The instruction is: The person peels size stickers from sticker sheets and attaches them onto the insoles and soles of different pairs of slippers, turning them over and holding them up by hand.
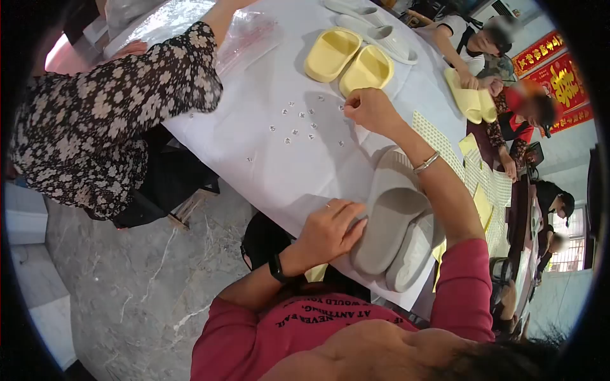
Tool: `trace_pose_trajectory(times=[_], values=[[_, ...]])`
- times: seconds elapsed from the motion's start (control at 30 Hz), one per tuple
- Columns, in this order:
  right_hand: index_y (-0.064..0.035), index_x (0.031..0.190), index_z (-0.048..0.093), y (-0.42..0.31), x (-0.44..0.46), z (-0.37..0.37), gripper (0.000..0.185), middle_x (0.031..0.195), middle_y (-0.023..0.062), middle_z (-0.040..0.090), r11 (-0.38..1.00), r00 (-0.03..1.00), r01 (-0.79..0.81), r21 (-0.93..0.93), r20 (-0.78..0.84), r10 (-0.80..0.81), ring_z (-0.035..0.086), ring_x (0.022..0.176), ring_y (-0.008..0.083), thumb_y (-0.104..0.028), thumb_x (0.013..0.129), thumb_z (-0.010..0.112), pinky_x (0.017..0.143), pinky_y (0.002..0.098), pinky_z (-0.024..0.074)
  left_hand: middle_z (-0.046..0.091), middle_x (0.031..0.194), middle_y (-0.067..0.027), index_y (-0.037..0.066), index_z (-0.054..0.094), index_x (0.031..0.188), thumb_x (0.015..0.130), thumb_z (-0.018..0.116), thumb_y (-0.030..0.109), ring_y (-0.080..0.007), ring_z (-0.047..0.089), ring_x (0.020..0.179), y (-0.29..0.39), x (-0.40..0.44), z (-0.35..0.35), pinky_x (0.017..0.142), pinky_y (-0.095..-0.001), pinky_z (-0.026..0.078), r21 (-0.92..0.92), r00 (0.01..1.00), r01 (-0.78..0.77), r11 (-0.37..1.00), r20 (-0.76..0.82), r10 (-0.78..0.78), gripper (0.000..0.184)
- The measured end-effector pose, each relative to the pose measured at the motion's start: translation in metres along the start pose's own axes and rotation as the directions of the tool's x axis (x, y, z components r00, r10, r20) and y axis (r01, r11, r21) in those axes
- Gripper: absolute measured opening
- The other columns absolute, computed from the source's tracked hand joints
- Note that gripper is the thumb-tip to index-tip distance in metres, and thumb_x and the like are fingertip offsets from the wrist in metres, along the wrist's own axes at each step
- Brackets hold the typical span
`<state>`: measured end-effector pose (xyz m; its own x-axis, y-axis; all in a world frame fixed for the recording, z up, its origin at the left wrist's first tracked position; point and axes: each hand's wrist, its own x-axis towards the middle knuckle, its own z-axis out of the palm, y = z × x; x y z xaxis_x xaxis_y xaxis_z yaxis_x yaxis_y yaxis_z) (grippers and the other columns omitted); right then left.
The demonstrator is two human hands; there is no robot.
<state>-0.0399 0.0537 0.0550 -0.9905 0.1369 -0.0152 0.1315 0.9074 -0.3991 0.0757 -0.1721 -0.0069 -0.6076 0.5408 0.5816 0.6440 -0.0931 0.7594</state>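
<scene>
A pair of grey slippers [386, 222] lies at the near edge of the white-covered table, one partly over the other. My left hand [332, 230] rests against the side of the upper slipper, its fingers bent and pressed together near the sole. Beyond the slippers, my right hand [375, 109] is raised over the table with thumb and fingertips pinched; whatever is between them is too small to make out. Several small round white stickers [302, 115] with dark marks lie scattered on the cloth to the left of my right hand.
Yellow slippers [332, 56] and white slippers [381, 33] stand farther back. Sticker sheets [438, 141] lie at the right. A person in a floral top [114, 105] reaches over plastic bags [251, 41] at the left. Another person holds yellow slippers [469, 101] across the table.
</scene>
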Motion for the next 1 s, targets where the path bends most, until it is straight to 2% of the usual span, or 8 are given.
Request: trace_pose_trajectory(times=[0.07, 0.13, 0.23, 0.37, 0.43, 0.6, 0.77, 1.0], values=[[-0.002, 0.083, 0.07, -0.001, -0.017, -0.013, 0.017, 0.071, 0.01, 0.068, 0.995, 1.0, 0.022, 0.098, -0.008, -0.022, 0.064, 0.064, 0.0208, -0.017, 0.076, 0.065, 0.062, 0.0321, 0.0513, 0.063, 0.092, -0.0156, 0.001, 0.062, 0.102, 0.079, 0.069, 0.009, -0.0306, 0.062, 0.075, 0.0, 0.0, 0.001, 0.064, -0.0361, 0.052, 0.016, 1.0, -0.018, 1.0, -0.015, 0.018, 0.026], [0.0013, 0.082, 0.067, -0.007, -0.044, -0.031, 0.015, 0.067, 0.0079, 0.064, 0.945, 0.997, -0.055, 0.322, 0.062, 0.036, 0.061, 0.058, 0.0157, -0.013, 0.078, 0.064, 0.058, 0.0287, 0.0495, 0.063, 0.091, -0.0154, 0.001, 0.062, 0.103, 0.08, 0.068, 0.009, -0.0298, 0.063, 0.074, -0.001, -0.003, 0.004, 0.063, -0.0356, 0.052, 0.022, 0.999, -0.039, 0.999, -0.02, 0.04, 0.025], [0.0024, 0.081, 0.063, -0.025, -0.102, -0.058, 0.009, 0.067, 0.001, 0.06, 0.926, 0.994, -0.083, 0.369, 0.102, 0.048, 0.054, 0.059, 0.0077, -0.006, 0.082, 0.061, 0.056, 0.0243, 0.0455, 0.064, 0.089, -0.0147, 0.002, 0.062, 0.103, 0.08, 0.067, 0.008, -0.0274, 0.063, 0.071, -0.002, -0.009, 0.005, 0.062, -0.0345, 0.052, 0.0, 0.997, 0.053, 0.999, 0.047, -0.053, 0.024], [0.0022, 0.081, 0.062, -0.02, -0.184, -0.078, 0.008, 0.067, 0.0007, 0.06, 0.922, 0.983, -0.139, 0.362, 0.161, 0.085, 0.054, 0.059, 0.0073, -0.006, 0.081, 0.062, 0.057, 0.023, 0.0449, 0.062, 0.084, -0.0133, 0.001, 0.063, 0.1, 0.081, 0.065, 0.01, -0.0249, 0.061, 0.064, 0.0, -0.009, 0.006, 0.059, -0.0348, 0.05, 0.069, 0.993, 0.117, 0.991, 0.019, -0.118, 0.022], [0.0021, 0.081, 0.062, -0.015, -0.222, -0.085, 0.008, 0.066, -0.0006, 0.059, 0.949, 0.978, -0.072, 0.307, 0.21, 0.006, 0.054, 0.06, 0.0066, -0.005, 0.08, 0.064, 0.057, 0.0228, 0.0449, 0.062, 0.084, -0.0124, 0.002, 0.063, 0.101, 0.08, 0.065, 0.008, -0.0234, 0.062, 0.065, 0.002, -0.007, 0.006, 0.06, -0.0334, 0.05, 0.083, 0.991, 0.123, 0.989, 0.036, -0.127, 0.022], [0.002, 0.075, 0.061, -0.005, -0.287, -0.08, 0.007, 0.064, 0.0098, 0.062, 0.979, 0.958, -0.045, 0.201, 0.286, -0.014, 0.062, 0.059, 0.017, -0.004, 0.076, 0.064, 0.057, 0.0283, 0.049, 0.064, 0.084, -0.0096, 0.002, 0.065, 0.101, 0.082, 0.065, 0.007, -0.0196, 0.063, 0.067, 0.007, -0.002, 0.005, 0.06, -0.0296, 0.05, 0.091, 0.984, 0.169, 0.981, 0.038, -0.173, 0.019], [-0.0003, 0.075, 0.063, 0.001, -0.307, -0.064, 0.007, 0.063, 0.0118, 0.063, 0.981, 0.932, -0.088, 0.172, 0.361, 0.021, 0.063, 0.059, 0.0247, -0.008, 0.075, 0.063, 0.057, 0.0327, 0.0492, 0.064, 0.083, -0.009, 0.001, 0.066, 0.101, 0.084, 0.064, 0.007, -0.0182, 0.062, 0.068, 0.001, -0.001, 0.007, 0.063, -0.0289, 0.05, 0.099, 0.991, 0.126, 0.987, 0.042, -0.13, 0.018], [-0.0029, 0.071, 0.061, 0.007, -0.302, -0.042, 0.009, 0.06, 0.0105, 0.059, 0.991, 0.913, 0.096, 0.09, 0.389, -0.124, 0.059, 0.057, 0.0297, -0.011, 0.073, 0.061, 0.055, 0.0394, 0.0447, 0.064, 0.083, -0.0089, 0.001, 0.066, 0.101, 0.086, 0.064, 0.008, -0.0166, 0.061, 0.07, -0.001, 0.001, 0.007, 0.064, -0.0281, 0.05, 0.098, 0.982, 0.179, 0.979, 0.041, -0.184, 0.017]])
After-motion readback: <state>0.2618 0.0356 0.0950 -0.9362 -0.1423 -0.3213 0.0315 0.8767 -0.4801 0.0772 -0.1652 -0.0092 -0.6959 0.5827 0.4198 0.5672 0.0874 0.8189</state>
